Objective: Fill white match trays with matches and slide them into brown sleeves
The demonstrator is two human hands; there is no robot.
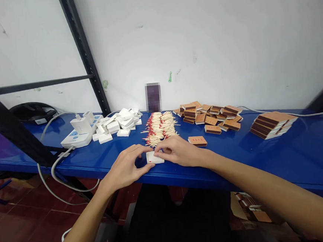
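A small white matchbox tray (153, 158) lies at the table's front edge, its open side up. My left hand (129, 163) steadies it, thumb at the near side and fingertips at the far left corner. A red match head (150, 161) shows inside, near the tray's left end. Over the tray's right part, my right hand (177, 150) has thumb and fingers pinched together; whatever is between them is hidden. Right behind both hands lies a heap of red-tipped matches (160, 126), most of their heads pointing left.
White trays (122, 121) are heaped at back left beside a power strip (80, 136) with cables. Brown matchbox sleeves (211, 120) form a pile at back right, one sleeve (197, 141) nearer. Stacked matchboxes (273, 124) stand farther right. A black rack post (86, 52) rises left.
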